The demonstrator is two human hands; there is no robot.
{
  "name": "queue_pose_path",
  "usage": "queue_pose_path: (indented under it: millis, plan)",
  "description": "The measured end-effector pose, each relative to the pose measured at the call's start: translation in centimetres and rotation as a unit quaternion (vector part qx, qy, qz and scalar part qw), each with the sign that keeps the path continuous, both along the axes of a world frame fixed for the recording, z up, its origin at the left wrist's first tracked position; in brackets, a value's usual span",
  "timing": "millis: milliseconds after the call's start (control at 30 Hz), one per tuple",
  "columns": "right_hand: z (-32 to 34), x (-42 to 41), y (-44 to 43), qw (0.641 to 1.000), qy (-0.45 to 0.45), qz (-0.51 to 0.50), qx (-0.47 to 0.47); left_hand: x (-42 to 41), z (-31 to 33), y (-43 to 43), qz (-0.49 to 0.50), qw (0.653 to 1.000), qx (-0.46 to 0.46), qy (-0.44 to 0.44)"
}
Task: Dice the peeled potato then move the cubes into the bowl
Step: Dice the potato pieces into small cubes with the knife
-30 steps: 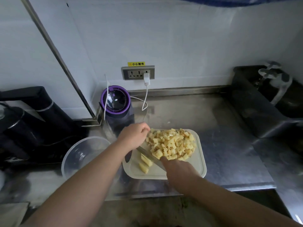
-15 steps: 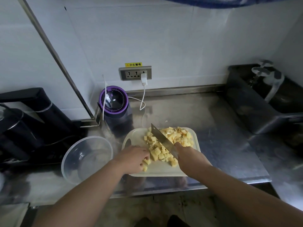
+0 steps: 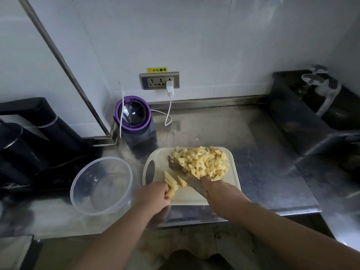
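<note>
The person's left hand (image 3: 153, 195) is resting at the near left corner of a white rectangular plastic cutting board (image 3: 194, 199). Its grip is curling round the near ends of a few pale yellow potato strips (image 3: 171, 182), pressing them down on the board. The right hand (image 3: 220, 190) is grasping a steel kitchen cleaver (image 3: 185, 174). Its grip is clenching the handle, which is hiding under the fingers. The broad blade is slanting away to the left, crossing the far ends of the strips. Whether its edge is touching the board cannot be told.

A heap of small yellow potato cubes (image 3: 204, 162) is lying on the far right part of the board, pressing against the far side of the blade. A clear round plastic bowl (image 3: 83, 178) is standing upright just left of the board, with no cubes showing inside it. Both are sitting on a stainless steel tabletop (image 3: 263, 162).

Behind the board, a dark small appliance with a purple rim and domed clear lid (image 3: 133, 115) is standing near the wall. A white charger (image 3: 170, 87) is sitting plugged into a grey wall socket strip (image 3: 155, 81), its cable trailing down to the tabletop. A black bin (image 3: 292, 114) is standing at the right end, and black equipment (image 3: 29, 133) is filling the left side.
</note>
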State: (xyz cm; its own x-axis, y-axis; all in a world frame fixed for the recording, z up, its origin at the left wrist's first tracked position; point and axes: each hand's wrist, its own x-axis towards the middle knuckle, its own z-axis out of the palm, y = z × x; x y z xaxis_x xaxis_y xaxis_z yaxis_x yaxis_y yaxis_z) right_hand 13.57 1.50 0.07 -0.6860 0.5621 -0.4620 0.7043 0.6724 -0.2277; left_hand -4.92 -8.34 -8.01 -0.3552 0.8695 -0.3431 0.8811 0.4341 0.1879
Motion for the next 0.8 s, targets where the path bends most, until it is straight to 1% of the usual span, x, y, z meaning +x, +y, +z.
queue_pose_path:
  millis: [67, 133, 267, 467, 667, 800]
  plan:
    - [-0.1, 0.1, -0.4, 1.000, -0.006, 0.023, -0.005, 1.0, -0.4, -0.4, 0.082, 0.996, 0.031, -0.034]
    - [-0.3, 0.3, -0.8, 0.999, -0.002, 0.038, -0.021, 1.8, -0.7, -0.9, 0.141, 0.987, 0.064, -0.053]
    - [-0.8, 1.0, -1.8, 0.996, -0.008, 0.077, -0.041, 2.7, -0.8, -1.9, 0.207, 0.971, 0.092, -0.079]
    - [-1.4, 1.2, -2.6, 0.995, 0.001, 0.095, -0.032, 3.3, -0.7, -2.0, 0.235, 0.964, 0.115, -0.057]
    - [-2.1, 1.3, -2.8, 0.994, 0.014, 0.102, -0.033, 3.5, -1.0, -2.0, 0.252, 0.958, 0.125, -0.054]
    - [-3.1, 1.2, -3.1, 0.994, -0.005, 0.094, -0.055, 3.3, -1.6, -2.0, 0.249, 0.961, 0.118, -0.035]
